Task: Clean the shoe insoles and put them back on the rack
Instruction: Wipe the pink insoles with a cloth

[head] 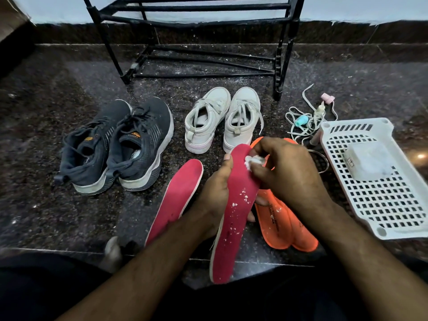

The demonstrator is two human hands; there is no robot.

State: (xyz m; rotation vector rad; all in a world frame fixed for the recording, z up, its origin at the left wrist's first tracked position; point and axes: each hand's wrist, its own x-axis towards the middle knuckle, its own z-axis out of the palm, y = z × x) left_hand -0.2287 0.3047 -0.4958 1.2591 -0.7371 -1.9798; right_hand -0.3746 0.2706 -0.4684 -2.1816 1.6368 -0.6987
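Note:
My left hand (216, 193) grips a red insole (234, 218) from its left edge and holds it up lengthwise, toe end away from me. White crumbs speckle its surface. My right hand (282, 172) pinches a small white wad (252, 161) against the insole near the toe. A second red insole (178, 198) lies on the dark stone floor to the left. Two orange insoles (287, 228) lie under my right hand, partly hidden. The black metal shoe rack (196, 42) stands at the back.
A pair of dark grey sneakers (115, 147) sits at left, a pair of white sneakers (222, 119) in the middle. A white plastic basket (375, 200) with a pale block in it lies at right. Loose laces and small bottles (308, 119) lie behind it.

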